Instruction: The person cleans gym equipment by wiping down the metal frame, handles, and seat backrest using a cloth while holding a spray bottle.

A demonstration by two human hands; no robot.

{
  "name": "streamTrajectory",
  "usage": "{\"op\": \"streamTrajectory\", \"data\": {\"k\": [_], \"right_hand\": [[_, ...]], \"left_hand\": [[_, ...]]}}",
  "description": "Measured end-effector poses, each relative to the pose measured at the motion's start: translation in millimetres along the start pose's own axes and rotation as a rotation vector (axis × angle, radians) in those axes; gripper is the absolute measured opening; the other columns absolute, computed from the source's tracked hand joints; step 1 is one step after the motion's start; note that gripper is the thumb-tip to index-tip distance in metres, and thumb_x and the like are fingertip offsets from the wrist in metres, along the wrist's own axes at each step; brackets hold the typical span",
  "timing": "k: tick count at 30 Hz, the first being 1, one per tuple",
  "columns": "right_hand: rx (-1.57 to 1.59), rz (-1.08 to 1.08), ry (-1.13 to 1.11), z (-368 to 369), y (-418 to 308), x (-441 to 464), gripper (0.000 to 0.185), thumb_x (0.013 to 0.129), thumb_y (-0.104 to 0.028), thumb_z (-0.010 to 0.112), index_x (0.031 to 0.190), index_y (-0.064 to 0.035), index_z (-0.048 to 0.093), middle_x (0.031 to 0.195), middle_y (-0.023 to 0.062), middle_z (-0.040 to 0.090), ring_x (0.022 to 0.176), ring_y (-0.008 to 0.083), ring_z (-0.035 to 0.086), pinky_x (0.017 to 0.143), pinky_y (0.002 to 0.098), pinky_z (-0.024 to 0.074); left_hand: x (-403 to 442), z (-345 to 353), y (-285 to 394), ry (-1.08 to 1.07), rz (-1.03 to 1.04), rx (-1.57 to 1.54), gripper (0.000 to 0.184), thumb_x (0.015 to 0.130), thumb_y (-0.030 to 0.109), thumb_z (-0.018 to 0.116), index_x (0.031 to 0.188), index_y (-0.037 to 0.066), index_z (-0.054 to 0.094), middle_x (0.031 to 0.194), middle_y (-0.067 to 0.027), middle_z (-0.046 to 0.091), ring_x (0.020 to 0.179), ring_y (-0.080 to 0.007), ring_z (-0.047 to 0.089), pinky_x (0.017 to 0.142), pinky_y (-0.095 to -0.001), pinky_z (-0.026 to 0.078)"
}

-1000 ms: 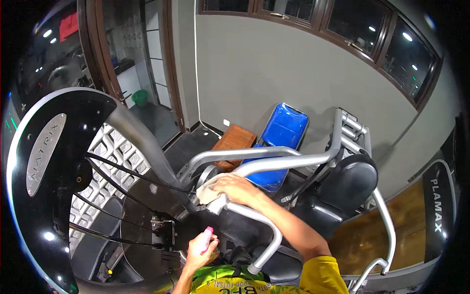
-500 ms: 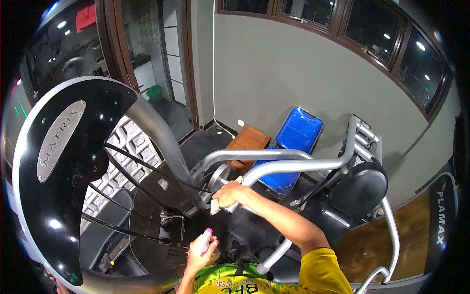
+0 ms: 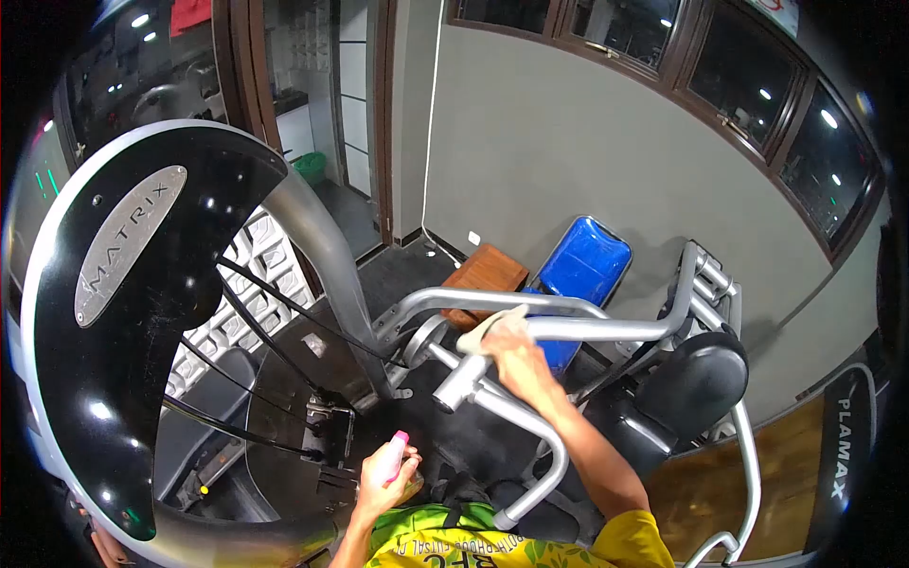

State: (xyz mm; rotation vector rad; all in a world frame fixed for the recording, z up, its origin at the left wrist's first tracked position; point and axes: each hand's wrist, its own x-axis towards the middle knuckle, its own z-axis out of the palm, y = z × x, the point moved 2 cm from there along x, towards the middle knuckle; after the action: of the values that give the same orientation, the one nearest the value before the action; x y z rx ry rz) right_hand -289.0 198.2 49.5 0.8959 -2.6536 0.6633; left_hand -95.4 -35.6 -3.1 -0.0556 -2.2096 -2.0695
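Note:
My right hand (image 3: pixel 516 355) presses a pale cloth (image 3: pixel 483 333) against the silver tube (image 3: pixel 597 329) of a gym machine, at a bend in its frame. Its fingers are closed round the cloth and partly blurred. Lower and nearer my body, my left hand (image 3: pixel 375 481) is wrapped round a small pink bottle (image 3: pixel 395 451), whose cap points upward. Between the two hands lie the round end of a silver pivot (image 3: pixel 458 386) and a curved handle bar (image 3: pixel 547 445).
A black Matrix weight-stack housing (image 3: pixel 133 237) fills the left, with cables running from it. Behind the tubes are a wooden box (image 3: pixel 488 270) and a blue padded chair (image 3: pixel 587 256). A black seat back (image 3: pixel 698 383) stands on the right, near a Plamax panel (image 3: pixel 841 454).
My right hand has moved with the cloth from the pivot up and to the right onto the tube. My left hand still holds the bottle, almost in place. The view has shifted slightly.

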Motion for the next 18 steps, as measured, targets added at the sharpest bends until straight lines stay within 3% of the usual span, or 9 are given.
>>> {"op": "streamTrajectory", "data": {"k": [1,3,6,9,11,13,14,15,18], "right_hand": [[0.135,0.064,-0.153,-0.2,-15.2,-10.4,0.027,0.079,0.005,0.052,0.102,-0.0016,0.065,0.109,0.0158,0.065,0.110,0.0344,0.059,0.095,0.0447,0.0471],[0.112,-0.165,-0.009,14.1,-20.9,-29.6,0.034,0.079,0.006,0.054,0.109,-0.0029,0.065,0.119,0.0143,0.063,0.115,0.0315,0.058,0.102,0.0418,0.0449],[0.214,-0.101,-0.169,2.0,-0.2,-35.6,0.036,0.079,0.006,0.051,0.110,-0.0044,0.067,0.126,0.0138,0.060,0.125,0.0263,0.052,0.110,0.0397,0.0379],[0.038,-0.042,-0.093,-10.4,20.9,-40.6,0.036,0.080,0.007,0.050,0.111,-0.0044,0.066,0.120,0.0131,0.064,0.118,0.0263,0.058,0.104,0.0403,0.0443],[0.054,0.065,-0.086,-4.4,28.3,-50.5,0.033,0.082,0.003,0.052,0.111,-0.0032,0.066,0.115,0.0154,0.066,0.112,0.0297,0.061,0.096,0.0409,0.0489],[0.108,0.551,-0.318,-1.5,29.9,-56.5,0.028,0.086,-0.001,0.053,0.111,-0.0019,0.065,0.107,0.0274,0.064,0.109,0.0355,0.061,0.093,0.0405,0.0497],[0.225,0.691,-0.494,0.8,32.2,-54.0,0.030,0.090,-0.006,0.051,0.118,0.0007,0.061,0.111,0.0277,0.064,0.108,0.0326,0.062,0.091,0.0363,0.0489],[0.229,0.695,-0.495,18.2,43.2,-61.6,0.030,0.090,-0.006,0.051,0.118,0.0007,0.061,0.111,0.0277,0.064,0.108,0.0326,0.062,0.091,0.0363,0.0489],[0.987,0.676,-0.336,75.2,74.4,-72.8,0.038,0.094,-0.006,0.046,0.130,0.0053,0.050,0.120,0.0119,0.060,0.106,0.0161,0.056,0.092,0.0286,0.0448]], "left_hand": [[1.4,1.5,2.3,0.001,-0.023,-0.021,0.013,0.088,0.000,0.063,0.100,-0.005,0.060,0.087,-0.0095,0.066,0.073,-0.0112,0.062,0.061,-0.0245,0.051],[5.3,1.4,0.8,-0.014,-0.007,0.002,0.014,0.087,0.002,0.065,0.099,-0.004,0.061,0.087,-0.0091,0.067,0.074,-0.0124,0.063,0.065,-0.0258,0.051],[9.3,2.9,0.0,-0.035,-0.014,0.005,0.014,0.086,0.005,0.067,0.098,-0.002,0.063,0.086,-0.0085,0.068,0.075,-0.0134,0.065,0.069,-0.0270,0.052],[14.1,3.6,1.0,-0.032,-0.001,0.010,0.014,0.087,0.006,0.067,0.098,-0.002,0.063,0.086,-0.0081,0.068,0.075,-0.0130,0.065,0.068,-0.0267,0.052],[16.3,2.6,4.5,-0.016,0.025,0.030,0.014,0.087,0.007,0.067,0.098,-0.002,0.063,0.086,-0.0079,0.068,0.074,-0.0128,0.065,0.068,-0.0266,0.052],[17.4,1.6,9.3,0.016,0.022,0.006,0.014,0.087,0.007,0.067,0.097,-0.002,0.063,0.086,-0.0077,0.068,0.073,-0.0122,0.065,0.068,-0.0261,0.052],[17.6,3.3,7.8,0.018,0.018,0.008,0.014,0.087,0.007,0.067,0.097,-0.002,0.063,0.086,-0.0077,0.068,0.073,-0.0122,0.065,0.068,-0.0261,0.052],[18.0,3.6,6.2,0.011,-0.006,0.004,0.015,0.087,0.007,0.067,0.097,-0.002,0.063,0.086,-0.0076,0.068,0.072,-0.0120,0.065,0.068,-0.0260,0.052],[24.2,4.5,-0.6,-0.027,-0.044,0.029,0.015,0.087,0.007,0.067,0.098,-0.002,0.063,0.086,-0.0074,0.068,0.072,-0.0115,0.065,0.067,-0.0257,0.052]]}}
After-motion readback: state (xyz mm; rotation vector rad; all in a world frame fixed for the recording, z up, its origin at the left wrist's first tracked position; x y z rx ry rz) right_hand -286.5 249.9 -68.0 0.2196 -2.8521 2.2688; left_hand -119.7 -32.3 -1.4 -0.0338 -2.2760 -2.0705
